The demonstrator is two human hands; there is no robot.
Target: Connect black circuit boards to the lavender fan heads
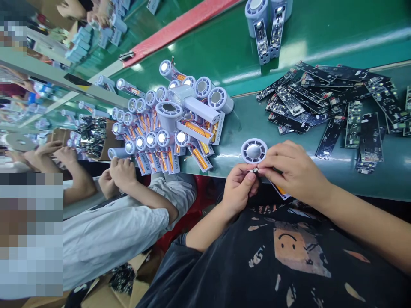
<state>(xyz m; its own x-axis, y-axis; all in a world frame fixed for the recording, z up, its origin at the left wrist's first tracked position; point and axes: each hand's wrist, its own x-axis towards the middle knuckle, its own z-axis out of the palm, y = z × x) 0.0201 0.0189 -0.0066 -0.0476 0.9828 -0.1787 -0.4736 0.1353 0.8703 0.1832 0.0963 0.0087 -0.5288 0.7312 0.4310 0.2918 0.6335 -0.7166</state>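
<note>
Close to my body, at the front edge of the bench, is a handheld fan (253, 150) with a round pale lilac head and a silver centre. Its opened handle, with an orange battery (280, 188) inside, slants down under my right hand (285, 167), whose fingers are closed around it. My left hand (240, 188) is closed just below the fan head. Its thumb and forefinger pinch a small pale piece (254, 170), too small to name, where the right fingertips also meet. The right palm hides most of the handle.
Black circuit boards (321, 94) lie heaped to the right. Several open fan bodies (170, 124) crowd the left. Two fans with boards fitted (269, 38) stand at the back. A red strip (180, 30) crosses the green bench (208, 47). A co-worker's hands (120, 173) are at far left.
</note>
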